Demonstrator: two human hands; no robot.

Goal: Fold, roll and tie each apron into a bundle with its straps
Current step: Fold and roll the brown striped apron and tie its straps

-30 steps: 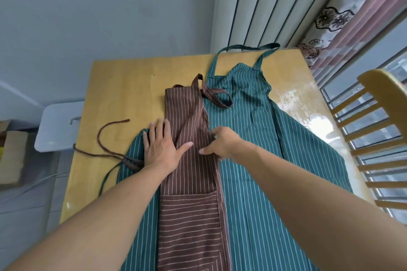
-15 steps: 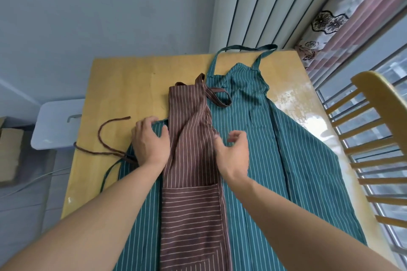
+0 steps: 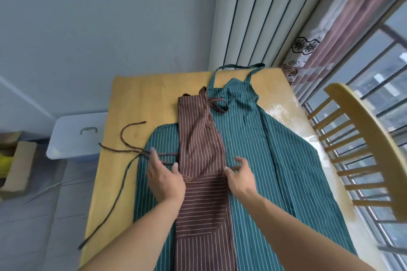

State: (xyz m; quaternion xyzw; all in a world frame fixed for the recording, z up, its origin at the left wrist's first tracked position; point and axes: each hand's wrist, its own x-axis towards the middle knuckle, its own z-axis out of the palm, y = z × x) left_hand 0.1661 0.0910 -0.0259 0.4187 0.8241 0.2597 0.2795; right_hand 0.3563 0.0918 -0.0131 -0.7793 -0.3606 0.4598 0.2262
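Brown apron (image 3: 201, 152): soft, light, folded narrow; being flanked by released left hand (image 3: 165, 179) and right hand (image 3: 241, 177); best gripped at side edges.

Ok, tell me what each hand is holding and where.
Nothing is held. The left hand and right hand are open beside the folded brown apron's edges.

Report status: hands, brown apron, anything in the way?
Left hand and right hand open, flanking brown apron. Folded narrow, not rolled, atop green apron. Brown straps loose at left.
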